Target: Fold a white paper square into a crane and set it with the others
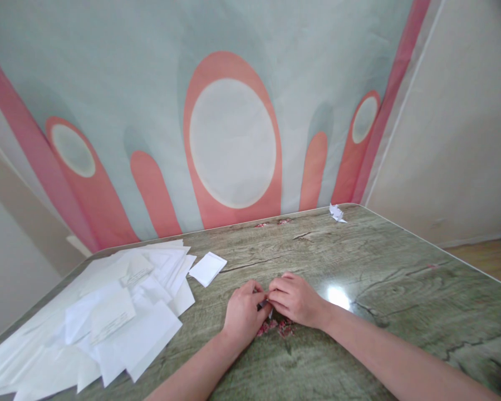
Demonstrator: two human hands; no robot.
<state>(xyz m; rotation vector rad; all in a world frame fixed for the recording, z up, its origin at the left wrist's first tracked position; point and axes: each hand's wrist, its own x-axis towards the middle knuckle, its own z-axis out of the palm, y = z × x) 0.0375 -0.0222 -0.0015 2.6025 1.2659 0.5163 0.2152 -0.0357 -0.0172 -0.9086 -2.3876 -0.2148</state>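
My left hand [246,312] and my right hand [294,298] meet low over the middle of the table. Fingers and thumbs of both are pinched together on a small piece of folded paper [270,313]. Only a pale sliver of it shows below the fingertips; its shape is mostly hidden. Up and to the left of my left hand lies a flat white folded paper square [208,269]. Farther left a large, loose pile of white paper sheets [154,340] spreads over the table, some with faint printed lines.
The wood-patterned table [384,345] has red flower prints near my hands. A small crumpled or folded white paper piece [337,213] lies by the far right corner. Behind the table's far edge hangs a green and coral backdrop [234,139].
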